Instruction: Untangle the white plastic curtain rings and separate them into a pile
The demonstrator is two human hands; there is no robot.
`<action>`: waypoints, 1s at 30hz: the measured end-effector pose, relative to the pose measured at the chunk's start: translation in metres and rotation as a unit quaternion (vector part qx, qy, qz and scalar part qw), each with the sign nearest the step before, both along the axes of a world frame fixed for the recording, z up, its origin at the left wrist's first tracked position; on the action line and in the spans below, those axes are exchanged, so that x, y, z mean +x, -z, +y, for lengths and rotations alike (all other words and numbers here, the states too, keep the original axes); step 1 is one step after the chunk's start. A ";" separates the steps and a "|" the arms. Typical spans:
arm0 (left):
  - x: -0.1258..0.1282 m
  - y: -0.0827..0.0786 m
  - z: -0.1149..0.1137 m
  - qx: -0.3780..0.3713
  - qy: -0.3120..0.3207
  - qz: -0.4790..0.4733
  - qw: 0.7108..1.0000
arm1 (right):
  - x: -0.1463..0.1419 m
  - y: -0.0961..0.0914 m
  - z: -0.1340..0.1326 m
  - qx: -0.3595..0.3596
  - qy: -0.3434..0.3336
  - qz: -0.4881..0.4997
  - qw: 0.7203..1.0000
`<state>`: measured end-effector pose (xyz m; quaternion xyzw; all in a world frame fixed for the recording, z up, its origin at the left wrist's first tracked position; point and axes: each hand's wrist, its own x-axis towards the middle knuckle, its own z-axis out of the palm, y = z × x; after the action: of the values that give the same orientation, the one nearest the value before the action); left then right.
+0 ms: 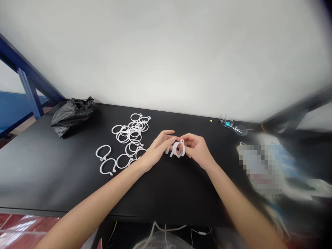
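White plastic open rings with small looped ends, like curtain rings (178, 149), are bunched between my two hands above the black tabletop. My left hand (161, 145) has its thumb and fingers closed on the left side of the bunch. At the other side, my right hand (194, 147) pinches a ring near its small loop. Fingers hide part of the held rings, so how they join cannot be made out. A loose pile of similar white rings (134, 133) lies left of my left hand, and two more rings (103, 152) rest further left.
A crumpled black plastic bag (75, 116) sits at the back left. Eyeglasses (233, 127) lie at the back right by the white wall (166, 62). Blurred plastic packaging (261, 169) is on the right. Cables (166, 226) show below the black table's (64, 193) front edge.
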<state>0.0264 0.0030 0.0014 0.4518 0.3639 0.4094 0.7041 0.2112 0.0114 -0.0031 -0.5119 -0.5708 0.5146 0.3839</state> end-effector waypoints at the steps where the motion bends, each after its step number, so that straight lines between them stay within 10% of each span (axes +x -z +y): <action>1: 0.000 0.000 0.000 -0.002 0.003 -0.013 1.000 | -0.002 0.001 -0.001 -0.005 0.008 0.021 1.000; 13: -0.006 -0.003 0.002 0.032 0.005 0.019 0.999 | -0.004 0.004 -0.012 0.024 0.075 0.096 0.992; 30: -0.003 -0.001 0.002 0.022 -0.083 -0.042 0.995 | 0.007 0.001 -0.010 0.042 -0.062 0.095 0.993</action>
<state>0.0233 0.0055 0.0020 0.4182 0.3614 0.4929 0.6720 0.2179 0.0013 -0.0045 -0.4081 -0.5835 0.5591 0.4248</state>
